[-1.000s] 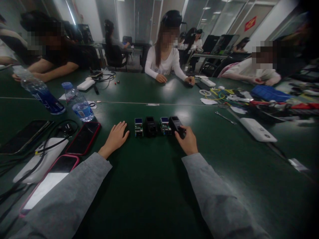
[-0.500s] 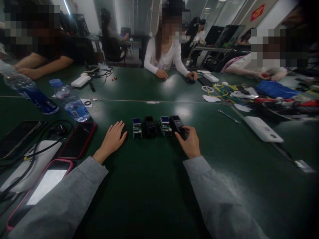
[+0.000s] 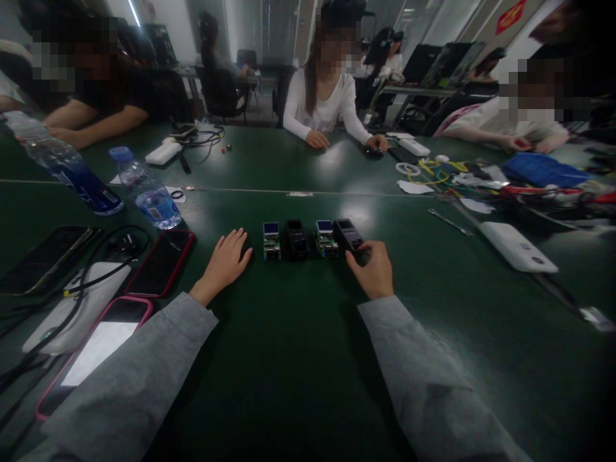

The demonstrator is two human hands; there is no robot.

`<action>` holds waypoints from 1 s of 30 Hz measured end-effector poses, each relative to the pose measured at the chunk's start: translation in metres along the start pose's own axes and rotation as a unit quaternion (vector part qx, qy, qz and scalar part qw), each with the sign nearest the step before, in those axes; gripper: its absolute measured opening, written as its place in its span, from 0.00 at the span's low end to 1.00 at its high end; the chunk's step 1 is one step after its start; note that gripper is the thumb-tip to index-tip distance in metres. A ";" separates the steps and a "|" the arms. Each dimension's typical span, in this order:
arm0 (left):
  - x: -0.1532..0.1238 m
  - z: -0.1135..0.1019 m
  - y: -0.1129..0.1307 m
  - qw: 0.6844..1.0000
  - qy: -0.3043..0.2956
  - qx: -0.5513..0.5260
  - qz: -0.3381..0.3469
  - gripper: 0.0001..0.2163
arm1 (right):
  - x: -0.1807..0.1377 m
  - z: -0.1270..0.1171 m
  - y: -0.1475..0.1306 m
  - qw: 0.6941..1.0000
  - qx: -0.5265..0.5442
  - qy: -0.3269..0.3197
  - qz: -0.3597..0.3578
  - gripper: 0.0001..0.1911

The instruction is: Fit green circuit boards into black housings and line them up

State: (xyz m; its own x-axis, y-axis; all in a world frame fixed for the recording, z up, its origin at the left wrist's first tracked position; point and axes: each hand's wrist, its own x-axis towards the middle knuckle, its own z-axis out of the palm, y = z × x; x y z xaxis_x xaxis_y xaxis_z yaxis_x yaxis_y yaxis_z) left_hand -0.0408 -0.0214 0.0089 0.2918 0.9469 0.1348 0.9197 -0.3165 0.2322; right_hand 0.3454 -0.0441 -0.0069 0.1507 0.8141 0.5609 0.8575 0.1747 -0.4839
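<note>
Here our right hand pinches the near end of the small black box-shaped module, rightmost in a row of four on the dark green worktop. Our left hand lies flat and open, just left of the row. A sideways nudge, we judge, could knock the neighbouring blue-screened green circuit board askew.

A: Change at right hand?
B: Eased back and right. A second ago its fingers lay over the near end of the end module. Now only the fingertips meet that corner.
A: Else?
B: View drifted slightly.
</note>
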 end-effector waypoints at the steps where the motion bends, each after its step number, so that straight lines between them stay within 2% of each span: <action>1: 0.000 0.000 0.000 1.000 -0.001 0.001 0.000 0.27 | -0.001 0.000 0.000 1.000 -0.003 0.002 0.001 0.18; 14: 0.000 -0.002 0.002 1.000 -0.002 0.015 0.002 0.27 | -0.002 -0.001 0.004 1.000 -0.007 0.008 -0.015 0.18; 30: 0.000 0.001 -0.001 1.000 0.006 0.003 0.004 0.27 | -0.001 0.000 0.005 1.000 0.009 0.015 0.000 0.19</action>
State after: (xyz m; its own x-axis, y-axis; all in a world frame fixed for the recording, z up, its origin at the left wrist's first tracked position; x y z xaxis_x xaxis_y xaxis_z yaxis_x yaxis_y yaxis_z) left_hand -0.0416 -0.0205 0.0076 0.2967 0.9434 0.1485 0.9186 -0.3244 0.2258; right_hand 0.3495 -0.0439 -0.0103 0.1662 0.7966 0.5812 0.8481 0.1853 -0.4964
